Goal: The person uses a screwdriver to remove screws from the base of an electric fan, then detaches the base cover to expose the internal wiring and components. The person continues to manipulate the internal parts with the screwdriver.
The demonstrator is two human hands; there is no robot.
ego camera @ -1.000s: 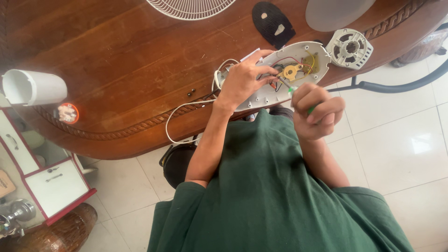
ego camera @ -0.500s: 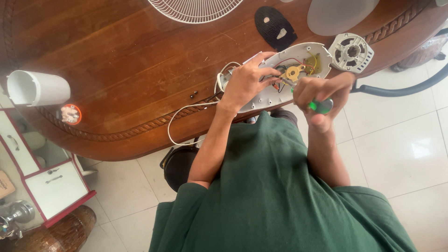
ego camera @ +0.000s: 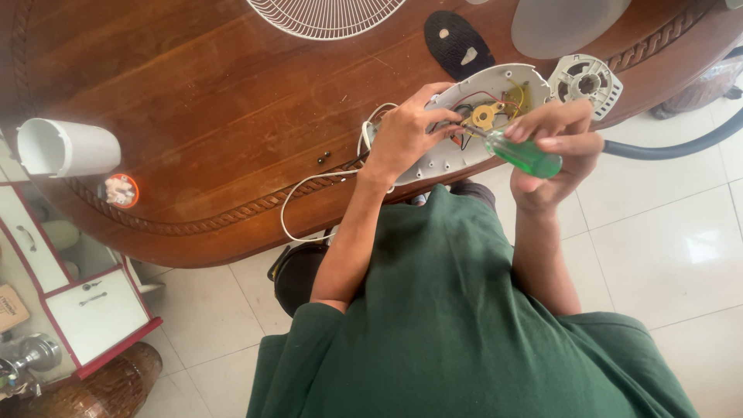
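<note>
My left hand (ego camera: 408,133) grips the near edge of a white oval fan housing (ego camera: 505,83) that lies open at the table's edge, with coloured wires and a brass part (ego camera: 485,116) showing inside. My right hand (ego camera: 559,147) holds a green-handled screwdriver (ego camera: 525,154) whose shaft points into the housing near the brass part. A white cord (ego camera: 306,190) runs from the housing over the table edge.
On the brown oval wooden table (ego camera: 193,108) sit a white fan grille (ego camera: 325,14), a black oval pad (ego camera: 457,40), a white round motor cover (ego camera: 586,81), two small screws (ego camera: 323,158), a white cylinder (ego camera: 66,147) and a small round tin (ego camera: 121,190). White drawers (ego camera: 85,310) stand left.
My right hand rose from beside the housing and turned the green screwdriver so its tip points into the housing. My left hand stayed on the housing.
</note>
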